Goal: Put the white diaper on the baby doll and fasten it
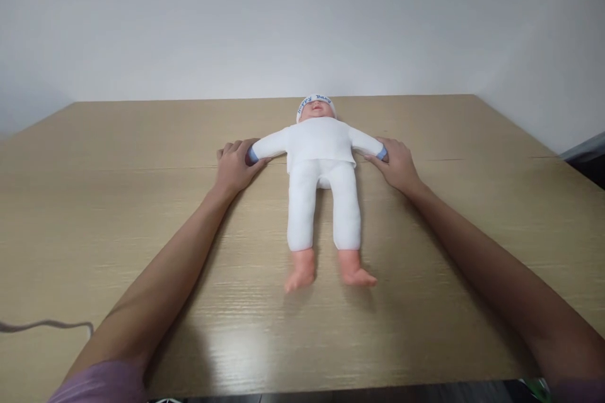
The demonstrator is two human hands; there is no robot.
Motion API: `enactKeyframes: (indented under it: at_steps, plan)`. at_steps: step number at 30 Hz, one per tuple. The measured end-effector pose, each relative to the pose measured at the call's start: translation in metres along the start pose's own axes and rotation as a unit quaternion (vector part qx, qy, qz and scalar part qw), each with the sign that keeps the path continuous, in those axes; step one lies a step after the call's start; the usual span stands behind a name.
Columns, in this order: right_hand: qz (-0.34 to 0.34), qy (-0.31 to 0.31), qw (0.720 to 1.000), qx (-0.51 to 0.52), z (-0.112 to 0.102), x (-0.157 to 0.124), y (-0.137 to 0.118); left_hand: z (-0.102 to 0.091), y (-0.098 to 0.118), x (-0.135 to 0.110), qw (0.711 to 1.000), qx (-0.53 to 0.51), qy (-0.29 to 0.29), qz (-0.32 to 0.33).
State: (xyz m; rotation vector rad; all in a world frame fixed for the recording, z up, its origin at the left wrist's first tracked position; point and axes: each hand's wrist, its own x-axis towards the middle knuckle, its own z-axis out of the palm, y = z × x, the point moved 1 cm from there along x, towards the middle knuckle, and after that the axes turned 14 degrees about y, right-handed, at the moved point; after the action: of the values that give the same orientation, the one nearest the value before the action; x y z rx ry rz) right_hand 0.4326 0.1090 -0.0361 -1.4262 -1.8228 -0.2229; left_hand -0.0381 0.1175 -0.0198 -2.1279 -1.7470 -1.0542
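Observation:
A baby doll [321,145] in a white top and white trousers lies on its back, its head toward the wall and its bare feet toward me. Its white headband [316,101] carries blue lettering reading "Happy Baby". Both of the doll's arms are stretched out sideways, with blue cuffs at the wrists. My left hand [236,164] is wrapped round the doll's hand on the left side, and that small hand is hidden in my grip. On the other side, my right hand [396,162] is closed round the opposite doll hand, which is mostly covered.
The doll rests on a light wooden table [227,302] with a thin seam running across it. A grey cable [47,325] lies at the left beside my forearm. Behind the table rises a plain pale wall [283,19]. A dark object [588,157] shows past the right edge.

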Motion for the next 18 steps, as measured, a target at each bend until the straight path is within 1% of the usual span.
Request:
enactKeyframes:
  at_steps: [3, 6, 9, 12, 14, 15, 17, 18]
  plan:
    - [0.004, -0.005, 1.0, -0.013, 0.003, -0.002, 0.009, -0.001, -0.001, 0.0, 1.0, -0.009, -0.014, -0.004]
    - [0.01, -0.006, 1.0, -0.02, 0.005, -0.004, 0.01, -0.004, 0.001, -0.004, 1.0, -0.008, -0.016, -0.006]
    - [0.017, 0.014, 0.999, -0.031, 0.002, -0.008, 0.0, -0.01, 0.004, -0.014, 1.0, 0.005, 0.002, -0.014]
    - [0.021, 0.04, 0.998, -0.036, -0.012, -0.022, -0.021, -0.023, 0.016, -0.028, 0.999, -0.002, 0.053, -0.011]
    - [0.026, 0.029, 0.999, -0.03, -0.028, -0.044, -0.04, -0.037, 0.033, -0.038, 0.996, -0.027, 0.089, -0.002]
    - [0.033, 0.016, 0.999, -0.025, -0.038, -0.062, -0.051, -0.046, 0.045, -0.044, 0.994, -0.044, 0.103, 0.004]
    - [0.059, -0.011, 0.998, -0.013, -0.06, -0.11, -0.074, -0.071, 0.073, -0.065, 0.989, -0.078, 0.121, 0.013]
    - [0.077, -0.022, 0.997, -0.006, -0.071, -0.139, -0.086, -0.087, 0.088, -0.081, 0.987, -0.094, 0.127, 0.014]
